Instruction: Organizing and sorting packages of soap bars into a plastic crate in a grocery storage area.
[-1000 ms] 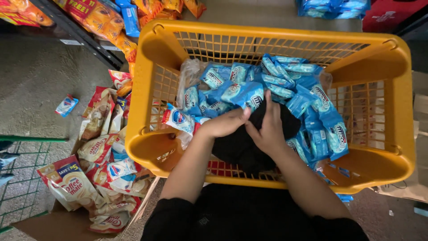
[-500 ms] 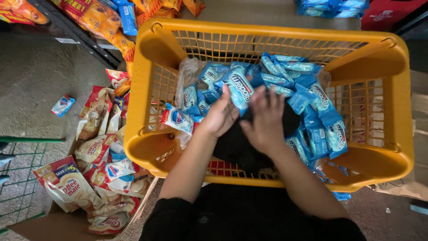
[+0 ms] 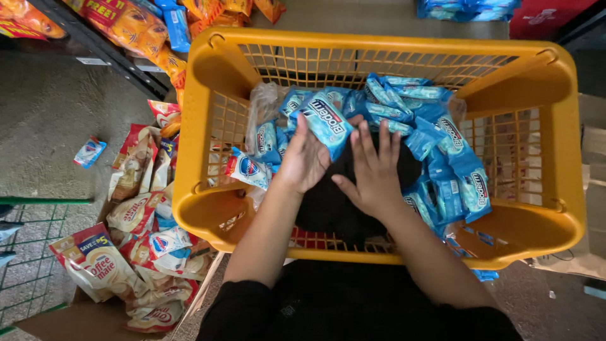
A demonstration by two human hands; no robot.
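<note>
A yellow plastic basket stands in front of me, filled with several small blue packets and a dark cloth-like mass near its front. My left hand is inside the basket, fingers up against a blue packet that it grips at the lower edge. My right hand lies beside it, fingers spread over the dark mass, touching the packets behind. A clear plastic bag sits at the basket's left inner wall.
A cardboard box of cream-and-red pouches lies on the floor at left. One small packet lies loose on the grey floor. A shelf with orange bags runs at the top left. More blue packs lie beyond the basket.
Both hands have moved further into the basket, away from me. The left hand has lifted a blue packet up from the pile. The right hand's fingers have spread.
</note>
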